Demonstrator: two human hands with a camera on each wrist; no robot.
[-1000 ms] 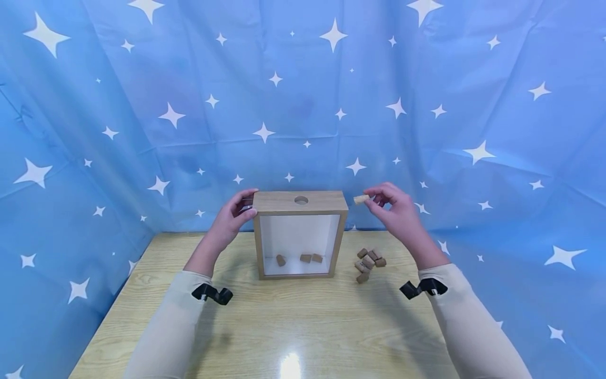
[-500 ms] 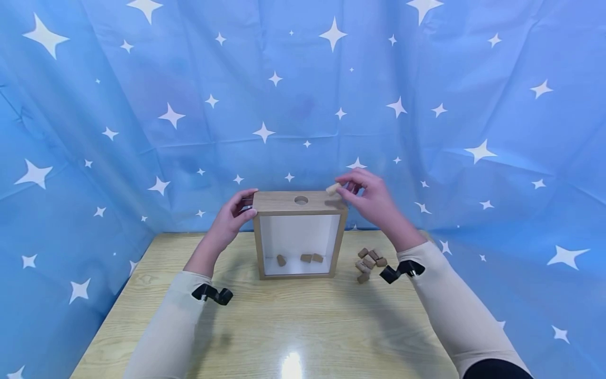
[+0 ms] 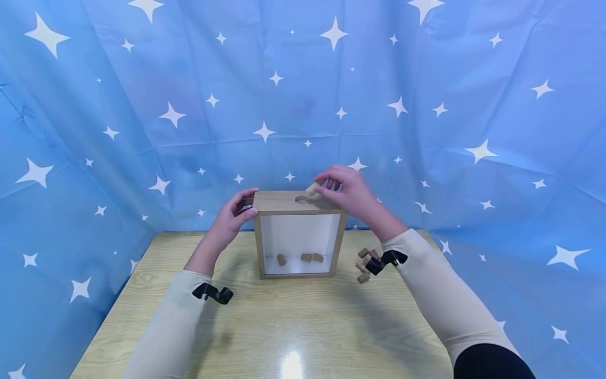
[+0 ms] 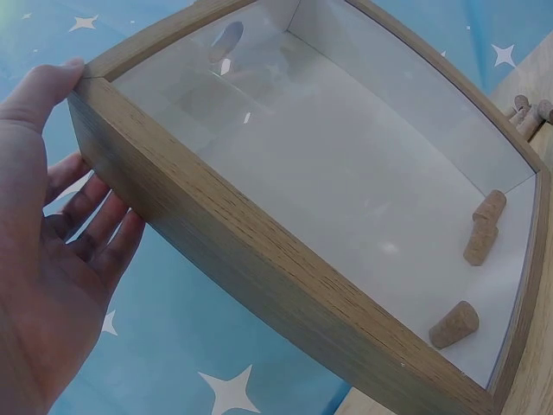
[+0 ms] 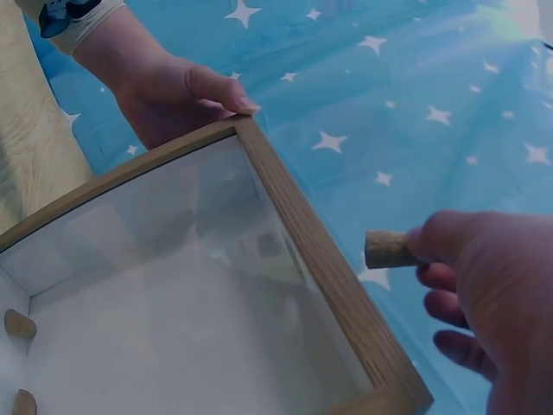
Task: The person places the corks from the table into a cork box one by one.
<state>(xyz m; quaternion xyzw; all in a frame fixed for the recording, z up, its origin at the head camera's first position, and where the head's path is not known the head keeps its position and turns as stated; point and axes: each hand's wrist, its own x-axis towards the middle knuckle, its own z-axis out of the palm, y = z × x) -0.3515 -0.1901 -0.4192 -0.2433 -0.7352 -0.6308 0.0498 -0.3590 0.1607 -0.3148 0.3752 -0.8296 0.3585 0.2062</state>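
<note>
A wooden display box (image 3: 258, 247) with a clear front and a round hole (image 3: 302, 200) in its top stands upright on the table. My left hand (image 3: 227, 218) grips its upper left corner, thumb at the front and fingers behind the side. In the left wrist view, that thumb (image 4: 52, 86) lies at the frame's corner. My right hand (image 3: 347, 189) pinches a cork (image 3: 312, 188) between thumb and fingertips, just above the box top and right of the hole. The right wrist view shows the cork (image 5: 389, 249) sticking out past the fingertips. Inside, 3 corks (image 4: 454, 324) lie on the floor.
A small heap of loose corks (image 3: 363, 278) lies on the table (image 3: 265, 326) right of the box, partly covered by the right wrist camera (image 3: 376, 265). Behind the table hangs a blue star-patterned curtain (image 3: 303, 95).
My right hand has carried the cork leftward from beside the box to over its top, close to the hole. The left hand and the box have stayed in place.
</note>
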